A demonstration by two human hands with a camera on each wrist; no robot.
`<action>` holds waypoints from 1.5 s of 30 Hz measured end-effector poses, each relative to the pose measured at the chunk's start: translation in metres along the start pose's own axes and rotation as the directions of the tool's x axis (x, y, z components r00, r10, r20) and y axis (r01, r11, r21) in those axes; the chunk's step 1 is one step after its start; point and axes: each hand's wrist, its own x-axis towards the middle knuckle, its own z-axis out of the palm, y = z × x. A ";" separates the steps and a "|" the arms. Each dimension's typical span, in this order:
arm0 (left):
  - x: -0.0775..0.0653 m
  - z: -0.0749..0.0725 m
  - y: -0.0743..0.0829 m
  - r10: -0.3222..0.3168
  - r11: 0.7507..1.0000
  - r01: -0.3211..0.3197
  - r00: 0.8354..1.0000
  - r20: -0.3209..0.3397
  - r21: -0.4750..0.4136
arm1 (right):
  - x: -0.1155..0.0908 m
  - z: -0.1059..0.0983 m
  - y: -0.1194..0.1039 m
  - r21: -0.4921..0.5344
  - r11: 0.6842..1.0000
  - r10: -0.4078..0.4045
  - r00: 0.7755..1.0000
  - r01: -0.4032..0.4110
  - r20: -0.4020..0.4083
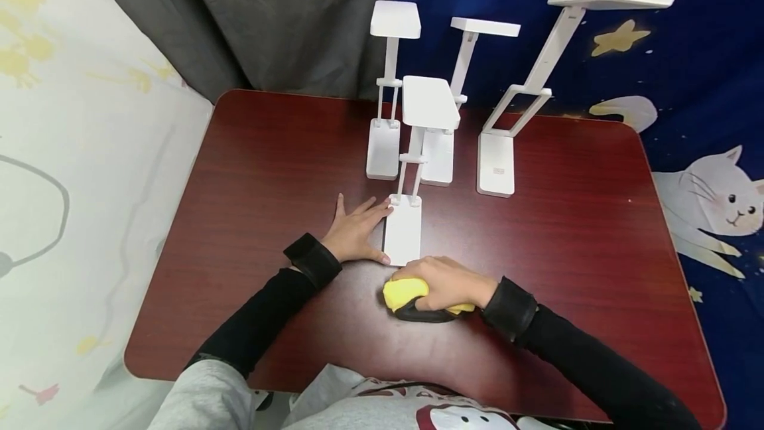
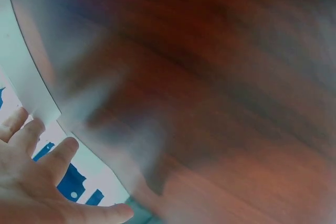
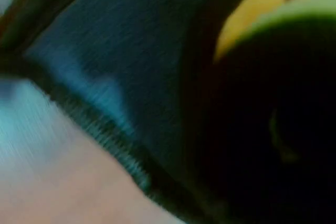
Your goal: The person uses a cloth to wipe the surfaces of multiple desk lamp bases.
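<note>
In the head view, my left hand (image 1: 356, 232) lies with fingers spread, its fingertips and thumb touching the left side of the front white desk lamp's base (image 1: 403, 234). The same left hand (image 2: 39, 177) shows spread fingers in the left wrist view. My right hand (image 1: 450, 282) grips a rounded yellow-and-black handheld object (image 1: 407, 292), just in front of that base. Its exact kind is not clear. The front lamp's panel (image 1: 430, 102) stands raised above its folding arm. The right wrist view is blurred and dark, with a yellow edge (image 3: 252, 11) at upper right.
Behind stand more white desk lamps: one at left (image 1: 382, 148), one in the middle (image 1: 438, 158) partly hidden by the front lamp, and a taller one at right (image 1: 496, 164). All are on a reddish-brown table (image 1: 268, 171). Grey and blue curtains (image 1: 298, 25) hang behind.
</note>
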 end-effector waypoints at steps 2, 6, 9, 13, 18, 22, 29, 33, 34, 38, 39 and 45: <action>-0.003 -0.003 -0.004 0.000 1.000 0.000 1.000 0.003 0.000 | -0.002 0.000 0.000 0.069 0.998 -0.013 1.000 0.013 -0.002; -0.018 -0.009 -0.019 -0.007 1.000 0.007 1.000 0.002 0.020 | -0.009 -0.007 0.002 0.143 0.990 0.004 0.994 0.011 -0.107; -0.035 -0.014 -0.036 -0.019 1.000 0.019 1.000 -0.016 0.021 | -0.020 -0.016 0.006 0.149 0.989 0.032 0.985 -0.007 -0.170; -0.056 -0.023 -0.065 -0.063 0.998 0.064 0.997 -0.042 0.008 | -0.039 -0.024 0.016 0.168 0.985 0.081 0.972 -0.044 -0.220; -0.061 -0.039 -0.100 -0.154 0.988 0.154 0.988 -0.010 -0.001 | -0.064 -0.028 0.027 0.242 0.965 0.167 0.949 -0.101 -0.269; -0.044 -0.052 -0.121 -0.204 0.979 0.203 0.978 0.041 0.014 | -0.081 -0.027 0.030 0.264 0.950 0.243 0.925 -0.166 -0.293; 0.003 -0.073 -0.140 -0.265 0.964 0.262 0.957 0.120 0.043 | -0.098 -0.022 0.033 0.273 0.930 0.327 0.894 -0.246 -0.308; 0.025 -0.083 -0.142 -0.293 0.956 0.287 0.942 0.165 0.059 | -0.102 -0.019 0.034 0.275 0.924 0.346 0.887 -0.265 -0.306; 0.030 -0.086 -0.141 -0.302 0.953 0.297 0.937 0.173 0.054 | -0.102 -0.019 0.034 0.274 0.925 0.344 0.886 -0.264 -0.309; 0.046 -0.093 -0.137 -0.334 0.942 0.329 0.919 0.211 0.058 | -0.104 -0.016 0.037 0.264 0.933 0.325 0.890 -0.246 -0.320; 0.049 -0.095 -0.135 -0.342 0.939 0.338 0.914 0.220 0.054 | -0.104 -0.015 0.038 0.261 0.936 0.317 0.892 -0.237 -0.323; 0.057 -0.110 -0.128 -0.374 0.926 0.374 0.894 0.246 0.048 | -0.100 -0.016 0.042 0.243 0.947 0.286 0.898 -0.211 -0.335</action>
